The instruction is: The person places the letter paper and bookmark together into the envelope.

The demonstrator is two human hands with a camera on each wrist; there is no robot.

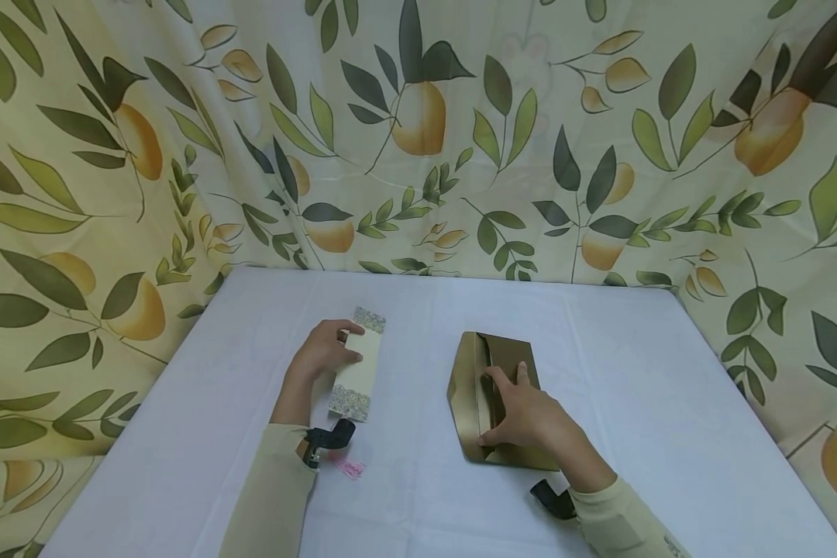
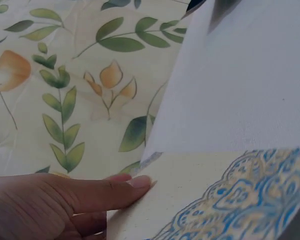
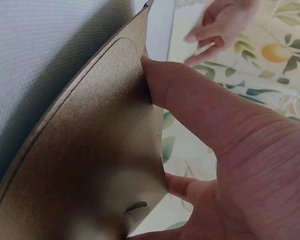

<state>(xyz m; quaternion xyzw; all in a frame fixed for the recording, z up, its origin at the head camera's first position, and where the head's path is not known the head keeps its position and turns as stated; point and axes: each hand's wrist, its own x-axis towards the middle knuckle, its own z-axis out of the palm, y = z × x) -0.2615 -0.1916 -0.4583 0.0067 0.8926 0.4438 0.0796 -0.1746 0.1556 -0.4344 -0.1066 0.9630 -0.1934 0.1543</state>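
Observation:
My left hand (image 1: 324, 349) pinches the left edge of a cream bookmark (image 1: 360, 363) between thumb and fingers. Lacy patterned bands cross both ends of the bookmark; up close in the left wrist view, the lace (image 2: 235, 195) is blue and tan. A pink tassel (image 1: 349, 467) shows below its lower end, partly behind the wrist camera. To the right, my right hand (image 1: 530, 412) grips a gold envelope (image 1: 512, 353) at its mouth, thumb and fingers spread along the opening edge. The envelope's pointed flap (image 1: 464, 395) is unfolded to the left. Its glossy brown-gold side (image 3: 85, 115) fills much of the right wrist view.
Both things are over a table with a white cloth (image 1: 418, 511). Curtains (image 1: 516, 155) printed with leaves and orange fruit hang behind and beside the table. Each wrist carries a black camera (image 1: 552, 500).

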